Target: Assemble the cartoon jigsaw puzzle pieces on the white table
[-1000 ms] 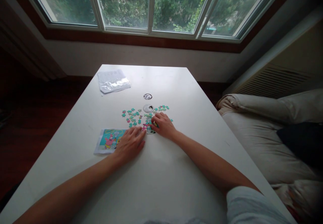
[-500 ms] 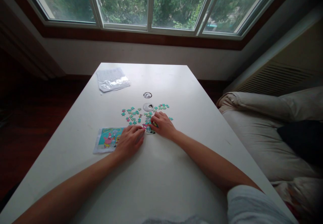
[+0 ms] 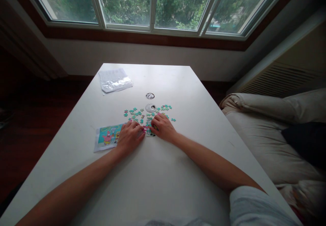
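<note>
Small teal and pink puzzle pieces (image 3: 134,113) lie scattered on the white table (image 3: 158,178). A joined cluster of pieces (image 3: 148,130) sits between my hands. My left hand (image 3: 130,136) rests on the table with its fingers curled, the fingertips touching the cluster's left edge. My right hand (image 3: 163,126) lies curled on the cluster's right side, fingers pressing on pieces. A colourful cartoon picture card (image 3: 108,137) lies flat just left of my left hand, partly under it.
A clear plastic bag (image 3: 114,80) lies at the table's far left. Two small round lids (image 3: 150,107) sit beyond the pieces. A light sofa with a dark cushion (image 3: 303,141) stands along the table's right side. Windows run across the far wall.
My left hand has slid forward and its fingers have curled, leaving more of the card uncovered. My right hand has stayed on the cluster.
</note>
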The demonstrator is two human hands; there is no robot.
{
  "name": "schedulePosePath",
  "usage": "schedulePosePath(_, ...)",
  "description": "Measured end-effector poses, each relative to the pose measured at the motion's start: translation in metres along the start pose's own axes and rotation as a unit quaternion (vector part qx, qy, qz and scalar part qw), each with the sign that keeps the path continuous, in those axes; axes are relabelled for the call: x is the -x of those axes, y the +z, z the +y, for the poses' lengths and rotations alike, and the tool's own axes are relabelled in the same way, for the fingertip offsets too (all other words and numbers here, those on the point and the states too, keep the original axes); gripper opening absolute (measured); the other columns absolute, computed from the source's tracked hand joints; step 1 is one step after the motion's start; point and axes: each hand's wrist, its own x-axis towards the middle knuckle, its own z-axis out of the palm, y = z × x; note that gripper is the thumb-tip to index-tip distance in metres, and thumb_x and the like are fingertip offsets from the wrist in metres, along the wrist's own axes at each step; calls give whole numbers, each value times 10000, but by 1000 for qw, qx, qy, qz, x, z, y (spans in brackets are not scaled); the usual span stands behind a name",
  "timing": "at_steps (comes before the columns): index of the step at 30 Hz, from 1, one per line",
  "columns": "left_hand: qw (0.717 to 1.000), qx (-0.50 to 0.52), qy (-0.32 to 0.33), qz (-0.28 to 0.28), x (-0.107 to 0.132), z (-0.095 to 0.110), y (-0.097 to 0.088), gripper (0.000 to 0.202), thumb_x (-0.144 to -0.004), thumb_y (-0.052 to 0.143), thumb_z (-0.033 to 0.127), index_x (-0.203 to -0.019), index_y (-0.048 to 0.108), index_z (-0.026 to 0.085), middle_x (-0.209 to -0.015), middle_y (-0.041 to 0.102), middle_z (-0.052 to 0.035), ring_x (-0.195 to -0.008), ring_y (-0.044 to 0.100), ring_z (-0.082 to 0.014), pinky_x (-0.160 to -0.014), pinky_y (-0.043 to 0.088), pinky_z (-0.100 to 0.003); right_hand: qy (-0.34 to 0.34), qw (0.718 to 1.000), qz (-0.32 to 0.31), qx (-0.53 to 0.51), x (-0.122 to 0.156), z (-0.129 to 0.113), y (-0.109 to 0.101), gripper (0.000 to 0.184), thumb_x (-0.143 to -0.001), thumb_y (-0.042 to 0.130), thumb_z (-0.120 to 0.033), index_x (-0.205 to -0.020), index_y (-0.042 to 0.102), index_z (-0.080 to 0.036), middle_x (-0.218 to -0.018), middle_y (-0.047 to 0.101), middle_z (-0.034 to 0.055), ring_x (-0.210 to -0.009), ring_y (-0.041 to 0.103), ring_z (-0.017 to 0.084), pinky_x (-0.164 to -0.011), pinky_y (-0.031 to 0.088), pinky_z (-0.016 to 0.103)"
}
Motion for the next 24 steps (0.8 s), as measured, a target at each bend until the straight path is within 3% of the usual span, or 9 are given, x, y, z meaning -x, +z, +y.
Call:
schedulePosePath(6,999,37,-35,-18,-3,3,-2,103,-893,672,309,-987,704,284,-1064,653,-40,-1097,565,-262,-919,423,-411,-3,1000,1,-6,0,1,1,180,-962,613,-376,-886,627,-213,-960,619,83,-1011,505,253,-924,395,404)
schedulePosePath(11,998,7,-68,-15,-3,7,-5,102,-878,691,325,-967,695,276,-1053,634,-47,-1086,549,-277,-894,418,-419,-4,1000,1,-7,0,1,2,181,-962,613,-380,-888,630,-216,-958,614,83,-1012,502,254,-927,392,406)
schedulePosePath(24,998,34,-42,10,-2,5,2,82,-889,676,307,-960,688,268,-1043,631,-52,-1084,548,-271,-910,434,-417,4,1000,-4,-5,-1,-2,2,178,-964,603,-379,-903,630,-214,-970,616,86,-1022,498,258,-935,384,412)
